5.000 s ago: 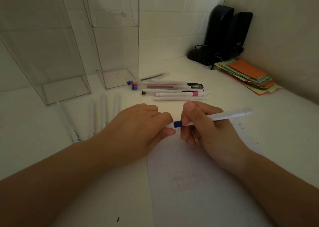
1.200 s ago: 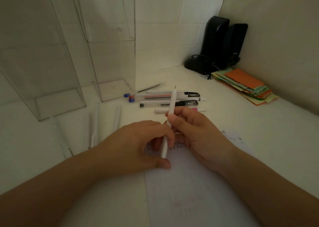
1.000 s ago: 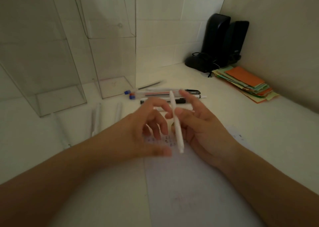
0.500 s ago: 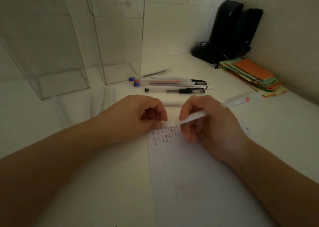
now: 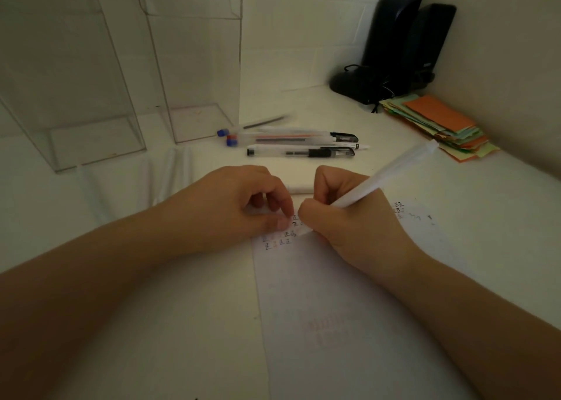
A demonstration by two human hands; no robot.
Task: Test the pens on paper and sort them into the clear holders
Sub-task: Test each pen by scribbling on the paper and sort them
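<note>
- White pen: in the right hand, fingers curled round the barrel in a writing grip, tip down at the top edge of the paper; tip itself hidden behind the fingers. Looks like a test stroke in progress.
- Left hand: fingers curled, fingertips pressing on the paper's top-left corner to steady it. Can't tell if something small is pinched there.
- Paper: rows of small test marks by both hands, a second cluster to the right of the right hand. So a fair number of pens look tested already.
- White pens on the desk left of the hands: blurred, maybe three or four, count unsure. One more white barrel lies between the hands.
- Clear-barrel pens behind the hands: about four in a bunch, plus one thin dark stick beyond.
- Clear holders: two, both look empty. Judgement: sorting not started or barely; testing midway.
- Far corner: two black speakers, one stack of coloured paper slips.
</note>
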